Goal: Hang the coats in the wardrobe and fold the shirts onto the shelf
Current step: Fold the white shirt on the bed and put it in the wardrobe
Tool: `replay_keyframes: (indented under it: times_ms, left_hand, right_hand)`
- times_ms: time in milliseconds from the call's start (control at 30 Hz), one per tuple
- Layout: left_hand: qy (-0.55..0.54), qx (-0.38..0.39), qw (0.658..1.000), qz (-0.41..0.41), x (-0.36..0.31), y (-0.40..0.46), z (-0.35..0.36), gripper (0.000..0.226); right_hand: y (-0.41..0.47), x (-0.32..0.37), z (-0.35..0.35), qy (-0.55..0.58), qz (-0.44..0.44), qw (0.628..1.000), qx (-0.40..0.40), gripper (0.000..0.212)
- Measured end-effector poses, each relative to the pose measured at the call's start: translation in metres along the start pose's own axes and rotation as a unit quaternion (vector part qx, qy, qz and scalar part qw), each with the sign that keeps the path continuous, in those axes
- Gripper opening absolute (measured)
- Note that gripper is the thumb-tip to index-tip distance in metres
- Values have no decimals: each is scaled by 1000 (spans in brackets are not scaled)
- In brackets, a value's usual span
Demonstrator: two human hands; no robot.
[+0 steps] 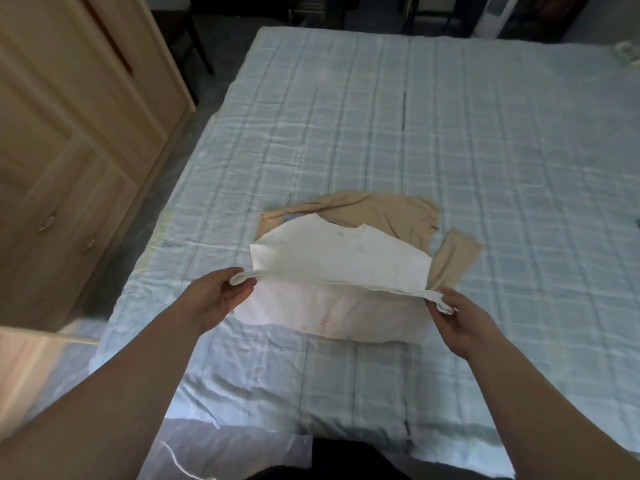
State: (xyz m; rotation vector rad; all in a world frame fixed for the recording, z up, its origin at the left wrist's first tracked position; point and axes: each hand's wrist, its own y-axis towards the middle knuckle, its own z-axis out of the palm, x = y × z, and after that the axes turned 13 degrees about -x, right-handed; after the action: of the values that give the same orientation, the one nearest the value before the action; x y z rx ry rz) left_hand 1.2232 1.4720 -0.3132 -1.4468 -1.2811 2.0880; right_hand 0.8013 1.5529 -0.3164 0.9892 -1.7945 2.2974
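A white shirt point(341, 261) is held stretched above the bed, partly folded, its collar pointing away from me. My left hand point(218, 296) pinches its left edge and my right hand point(457, 315) pinches its right edge. The lower part hangs down toward the blanket. Under and behind it a beige shirt point(388, 211) lies spread flat on the bed, one sleeve sticking out to the right.
The bed point(485, 150) has a light blue checked blanket. A light wooden wardrobe point(69, 140) with closed doors and drawer handles stands along the left. A white appliance point(495, 15) and dark furniture stand beyond the bed's far edge.
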Motion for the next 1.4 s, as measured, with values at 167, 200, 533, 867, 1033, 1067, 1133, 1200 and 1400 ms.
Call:
replay_keyframes:
  times_ms: [167,200,533,867,1033,1067,1133,1200,1400]
  left_hand:
    - [-38,-35,998,-26,-25,88,73,18]
    - [-34,-45,998,-32,-27,110,86,18]
    - [97,-107,989,30,3,268,150,17]
    - [132,-182,957,186,-5,259,155,3]
    - [110,-167,959,199,-17,269,174,8]
    - [113,-170,959,196,-15,278,179,10]
    - [123,-173,960,182,-7,293,184,23]
    - [169,-168,949,205,8,293,186,46]
    - [558,-15,601,572,66,233,179,57]
  right_hand:
    - [82,16,82,10,35,999,-25,16]
    - [99,17,96,31,37,998,-37,13]
    - [255,-8,165,-140,-132,976,-105,36]
    - [256,-13,160,-233,-259,931,-106,15]
    - [267,-5,175,-229,-281,925,-113,6]
    - [271,-6,180,-228,-265,929,-119,9]
    - [284,-12,187,-244,-226,932,-143,41]
    - [280,-21,194,-266,-235,922,-156,67]
    - [221,-73,190,-478,-481,735,3,50]
